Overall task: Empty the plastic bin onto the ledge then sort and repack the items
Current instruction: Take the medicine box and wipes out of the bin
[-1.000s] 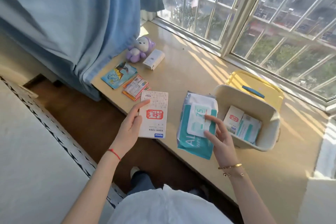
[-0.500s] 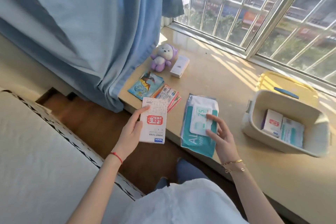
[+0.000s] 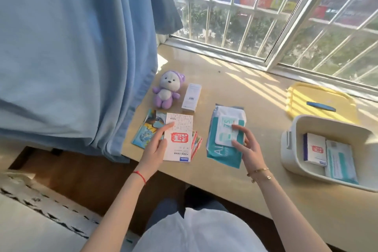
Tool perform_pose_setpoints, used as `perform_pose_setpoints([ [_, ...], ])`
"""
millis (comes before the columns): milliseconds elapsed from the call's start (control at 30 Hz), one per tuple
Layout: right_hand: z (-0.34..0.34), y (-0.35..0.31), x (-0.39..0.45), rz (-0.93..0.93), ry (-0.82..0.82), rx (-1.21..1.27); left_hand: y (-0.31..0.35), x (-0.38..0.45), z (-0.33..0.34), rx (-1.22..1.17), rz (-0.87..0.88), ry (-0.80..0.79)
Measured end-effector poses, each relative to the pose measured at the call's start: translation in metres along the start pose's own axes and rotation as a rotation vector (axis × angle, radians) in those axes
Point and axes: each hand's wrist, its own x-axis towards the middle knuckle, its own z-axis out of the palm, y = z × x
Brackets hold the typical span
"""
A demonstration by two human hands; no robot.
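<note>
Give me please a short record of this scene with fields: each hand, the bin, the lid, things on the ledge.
left hand: holds white box
right hand: fingers on wipes pack
bin: open, a box and a packet inside
lid: flat behind bin
ledge: plush toy, slim white box, card packets

Boxes point(image 3: 179, 138): three; wipes packs point(image 3: 226, 135): two; plush point(image 3: 167, 92): one

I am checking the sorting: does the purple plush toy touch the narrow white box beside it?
Apart. The head view shows bare ledge between the purple plush toy and the narrow white box.
</note>
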Motion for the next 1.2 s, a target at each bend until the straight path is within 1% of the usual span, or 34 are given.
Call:
perform_pose_setpoints([
  [167, 0.003, -0.009, 0.089, 0.038, 0.095, 0.013, 0.000, 0.081, 0.002, 0.028, -0.025, -0.074],
  [267, 0.001, 0.000, 0.142, 0.070, 0.153, -0.023, -0.012, 0.131, 0.011, 0.045, -0.024, -0.142],
  [367, 0.002, 0.016, 0.191, 0.114, 0.207, -0.058, -0.033, 0.179, 0.023, 0.029, -0.063, -0.200],
  [500, 0.002, 0.052, 0.251, 0.172, 0.209, -0.090, -0.065, 0.229, 0.037, 0.038, -0.067, -0.217],
  [633, 0.001, 0.087, 0.300, 0.179, 0.193, -0.112, -0.092, 0.265, 0.045, 0.034, -0.063, -0.205],
  [733, 0.000, 0.103, 0.323, 0.190, 0.182, -0.159, -0.107, 0.281, 0.050, 0.001, -0.073, -0.216],
  [800, -0.004, 0.113, 0.332, 0.145, 0.166, -0.223, -0.115, 0.287, 0.055, -0.007, -0.077, -0.218],
  [967, -0.011, 0.130, 0.339, 0.048, 0.155, -0.481, -0.120, 0.291, 0.067, 0.027, -0.079, -0.205],
  [1067, -0.013, 0.134, 0.339, 0.002, 0.175, -0.625, -0.115, 0.289, 0.072, 0.037, -0.074, -0.213],
  [1133, -0.015, 0.132, 0.339, 0.014, 0.196, -0.698, -0.110, 0.288, 0.075, 0.038, -0.065, -0.222],
  [1200, -0.019, 0.131, 0.337, 0.048, 0.217, -0.720, -0.103, 0.285, 0.078, 0.040, -0.058, -0.240],
])
